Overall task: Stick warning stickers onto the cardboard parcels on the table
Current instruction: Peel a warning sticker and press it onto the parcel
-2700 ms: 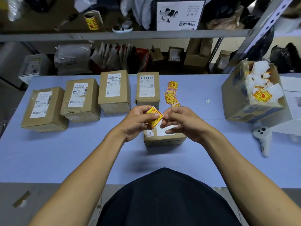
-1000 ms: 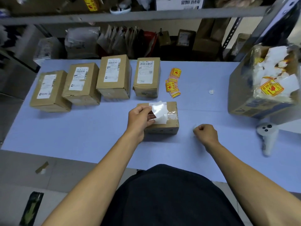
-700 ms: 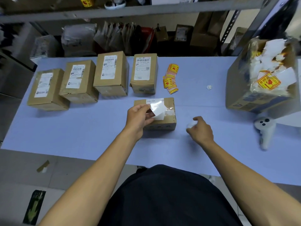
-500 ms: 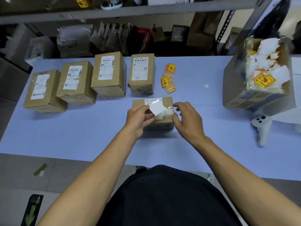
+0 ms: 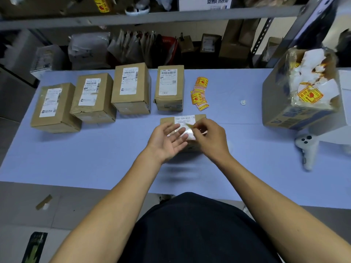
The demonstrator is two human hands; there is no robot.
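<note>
A pale blue table [image 5: 76, 158] fills mid-frame, with cluttered metal shelving [image 5: 152, 16] across the top. Four cardboard parcels [image 5: 131, 88] stand in a row at upper left. At centre, a fifth parcel [image 5: 182, 119] lies partly hidden under both hands. The left hand [image 5: 167, 141] is spread, palm up, holding nothing. The right hand [image 5: 210, 138] pinches a small sticker [image 5: 189, 125] over it. Loose warning stickers [image 5: 199, 93] lie just above. An open carton [image 5: 281, 103] stands at right, a white controller [image 5: 306, 149] below it.

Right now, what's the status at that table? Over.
Left hand open, palm up. Right hand pinching a sticker over the near parcel. Four parcels behind lack warning stickers. Nothing blocking.
</note>
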